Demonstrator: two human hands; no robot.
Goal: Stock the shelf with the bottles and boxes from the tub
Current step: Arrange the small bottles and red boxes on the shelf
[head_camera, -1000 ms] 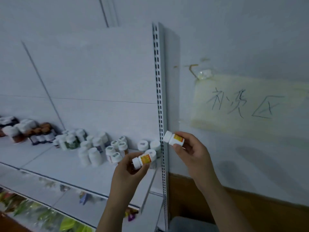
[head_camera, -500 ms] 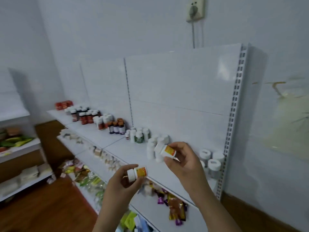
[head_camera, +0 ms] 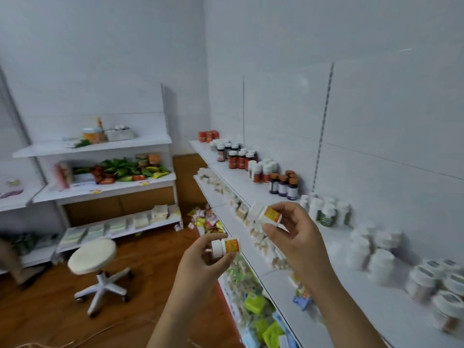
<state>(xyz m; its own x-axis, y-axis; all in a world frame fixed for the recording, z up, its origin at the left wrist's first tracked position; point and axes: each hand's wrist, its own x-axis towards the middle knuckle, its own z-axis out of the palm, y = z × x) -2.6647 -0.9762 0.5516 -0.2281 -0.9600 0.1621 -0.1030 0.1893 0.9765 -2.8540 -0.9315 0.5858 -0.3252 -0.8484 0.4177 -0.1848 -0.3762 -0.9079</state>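
Since half a second ago the view has swung left, bringing a white stool point(head_camera: 92, 255) and a second shelving unit point(head_camera: 100, 146) into sight, while both hands stay raised before the shelf point(head_camera: 253, 189). Left hand point(head_camera: 200, 267) pinches a small white bottle point(head_camera: 225, 246) with an orange label; right hand point(head_camera: 293, 234) pinches a matching bottle point(head_camera: 265, 213), tilted, above the shelf's front edge, near the white bottles point(head_camera: 324, 209) standing there.

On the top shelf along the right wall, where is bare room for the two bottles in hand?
The top shelf is bare along its front edge, before the brown-capped bottles and the white bottles. The strip along the back panel is crowded.
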